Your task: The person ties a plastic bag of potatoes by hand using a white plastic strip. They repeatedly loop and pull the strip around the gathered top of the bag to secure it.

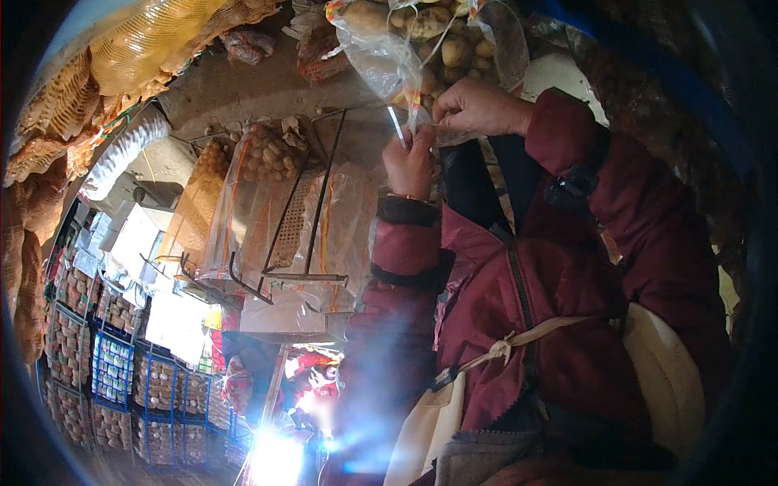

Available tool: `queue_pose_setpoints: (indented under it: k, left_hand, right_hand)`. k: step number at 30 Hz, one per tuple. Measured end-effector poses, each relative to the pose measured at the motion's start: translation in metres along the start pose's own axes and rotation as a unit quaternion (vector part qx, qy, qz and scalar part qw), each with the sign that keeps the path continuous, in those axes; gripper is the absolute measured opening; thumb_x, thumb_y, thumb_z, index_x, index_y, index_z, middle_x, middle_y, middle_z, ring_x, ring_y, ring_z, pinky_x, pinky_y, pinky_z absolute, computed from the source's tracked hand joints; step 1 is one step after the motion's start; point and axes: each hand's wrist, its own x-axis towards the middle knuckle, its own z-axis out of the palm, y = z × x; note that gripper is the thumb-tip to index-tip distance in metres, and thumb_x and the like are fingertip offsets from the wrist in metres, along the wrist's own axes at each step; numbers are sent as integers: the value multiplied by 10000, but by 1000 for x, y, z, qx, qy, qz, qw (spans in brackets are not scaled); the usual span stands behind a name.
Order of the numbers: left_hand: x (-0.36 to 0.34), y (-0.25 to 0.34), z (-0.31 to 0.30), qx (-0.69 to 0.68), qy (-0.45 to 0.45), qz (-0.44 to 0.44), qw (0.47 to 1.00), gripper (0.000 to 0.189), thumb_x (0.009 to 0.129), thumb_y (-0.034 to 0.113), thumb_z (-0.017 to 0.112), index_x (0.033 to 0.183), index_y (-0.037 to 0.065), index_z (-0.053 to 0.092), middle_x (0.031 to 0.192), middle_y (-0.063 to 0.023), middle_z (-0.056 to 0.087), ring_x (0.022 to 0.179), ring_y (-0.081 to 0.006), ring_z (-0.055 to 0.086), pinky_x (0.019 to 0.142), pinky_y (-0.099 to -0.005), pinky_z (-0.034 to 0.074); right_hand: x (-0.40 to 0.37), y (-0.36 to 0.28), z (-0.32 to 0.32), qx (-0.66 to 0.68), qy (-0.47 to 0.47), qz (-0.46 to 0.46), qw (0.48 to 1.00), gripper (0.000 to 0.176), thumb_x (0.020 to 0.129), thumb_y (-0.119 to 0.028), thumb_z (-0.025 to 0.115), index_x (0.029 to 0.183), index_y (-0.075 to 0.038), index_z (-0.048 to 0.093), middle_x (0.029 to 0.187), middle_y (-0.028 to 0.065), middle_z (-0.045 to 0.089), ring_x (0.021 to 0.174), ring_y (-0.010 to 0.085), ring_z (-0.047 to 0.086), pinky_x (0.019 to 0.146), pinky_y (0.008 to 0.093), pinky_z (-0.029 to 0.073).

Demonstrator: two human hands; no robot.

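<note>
A clear plastic bag (pixel 377 44) with potatoes (pixel 455 53) lies at the top of the view. My left hand (pixel 411 166) is closed on the gathered plastic below it, and a thin white strip (pixel 395 125) shows beside its fingertips. Just to the right, my right hand (pixel 484 108) is bent with its fingers pinched on the same plastic. The two hands are close together, and their fingers partly hide the gathered part.
Left of my arm, clear bags (pixel 340 219) hang around a metal frame (pixel 304 277) with hooked ends. Orange mesh sacks (pixel 138 49) fill the upper left. Blue racks (pixel 113 364) with stacked goods stand at lower left, near strong glare.
</note>
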Motion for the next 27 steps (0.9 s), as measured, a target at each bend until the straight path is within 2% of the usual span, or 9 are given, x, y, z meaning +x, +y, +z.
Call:
queue_pose_setpoints:
  k: [3,5,9,15,17,20,27]
  left_hand:
    - [2,-1,0,-4,-2,-4,1000,144,859,172,585,831,32,608,642,42,506,477,-39,408,418,-203,296]
    - [4,-4,-1,-19,-13,14,1000,134,867,178,599,830,50,614,576,43,489,432,-37,407,382,-202,297]
    - [2,-2,0,-23,-8,2,1000,136,868,182,601,828,53,617,578,50,490,433,-31,401,389,-198,293]
    - [0,-1,0,-16,-7,-1,1000,147,859,194,615,834,50,628,581,53,495,443,-30,402,402,-194,289]
    - [-1,0,1,-22,2,2,1000,143,857,191,617,835,50,630,574,52,493,442,-32,398,400,-196,282]
    - [-1,1,-1,-21,-6,-9,1000,137,858,186,614,837,52,630,570,50,494,439,-31,395,399,-197,284]
    - [-1,-1,-1,-26,5,-9,1000,134,859,184,611,840,53,630,572,53,500,436,-29,392,400,-194,291]
  right_hand:
    - [3,6,5,-23,6,3,1000,127,777,-113,612,856,-17,634,685,59,608,649,107,558,609,293,443]
    - [4,9,8,19,38,-34,999,108,781,-99,608,837,-8,623,694,61,608,670,102,555,631,288,445]
    - [4,8,5,20,31,-25,999,94,783,-93,597,808,-2,607,704,64,608,685,102,554,640,286,443]
    - [3,6,0,1,41,-42,998,106,756,-97,574,784,4,593,679,79,590,653,127,552,614,303,436]
    - [4,6,-1,-21,4,-10,1000,124,745,-109,565,774,8,593,667,95,586,631,146,553,597,314,432]
    - [6,12,-3,-35,-2,-19,999,134,749,-116,558,761,13,590,661,104,584,619,154,553,581,322,428]
    - [6,15,-1,-31,18,-18,999,140,731,-116,568,757,20,588,636,102,577,592,164,548,568,329,427]
